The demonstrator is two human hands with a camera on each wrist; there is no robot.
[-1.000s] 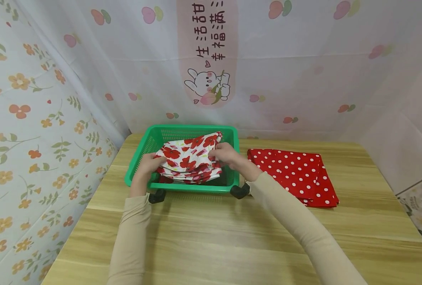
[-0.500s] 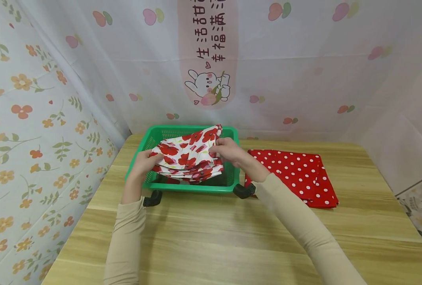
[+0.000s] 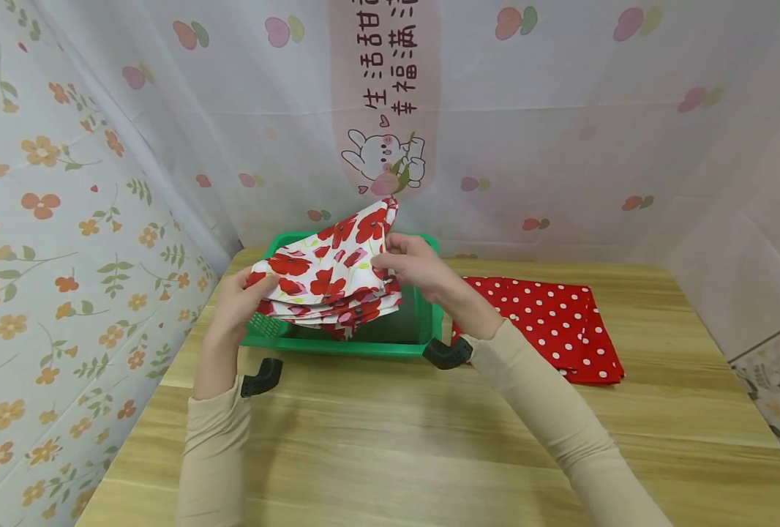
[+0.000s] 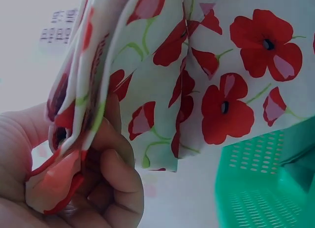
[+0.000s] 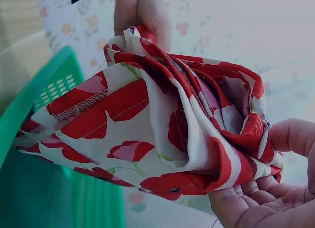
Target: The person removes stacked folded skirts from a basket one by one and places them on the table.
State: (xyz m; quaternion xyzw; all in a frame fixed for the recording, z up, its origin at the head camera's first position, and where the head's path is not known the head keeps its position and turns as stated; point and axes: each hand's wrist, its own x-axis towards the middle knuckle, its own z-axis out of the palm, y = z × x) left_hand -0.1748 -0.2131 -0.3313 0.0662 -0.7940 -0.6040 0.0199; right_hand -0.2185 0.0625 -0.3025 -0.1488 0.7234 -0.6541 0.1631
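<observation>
A folded white cloth with red poppies [image 3: 324,267] hangs tilted above the green basket [image 3: 344,348], its right corner highest. At its left end my left hand [image 3: 235,304] grips the layers, with fingers curled round them in the left wrist view. My right hand [image 3: 419,267] pinches the right edge between thumb and fingers. There, in the right wrist view, a small metal zip pull [image 5: 266,122] shows beside the thumb. Several folded layers with stitched seams are visible along the cloth's edge. The cloth covers much of the basket's inside.
A folded red cloth with white dots [image 3: 548,322] lies on the wooden table [image 3: 390,439] right of the basket. White printed curtains [image 3: 528,146] stand behind and to the left. Black wrist cameras [image 3: 261,377] jut from both wrists.
Both hands have lifted the poppy cloth from inside the basket to above it, moving it slightly left. Its right corner has risen against the curtain. The dotted cloth has stayed put.
</observation>
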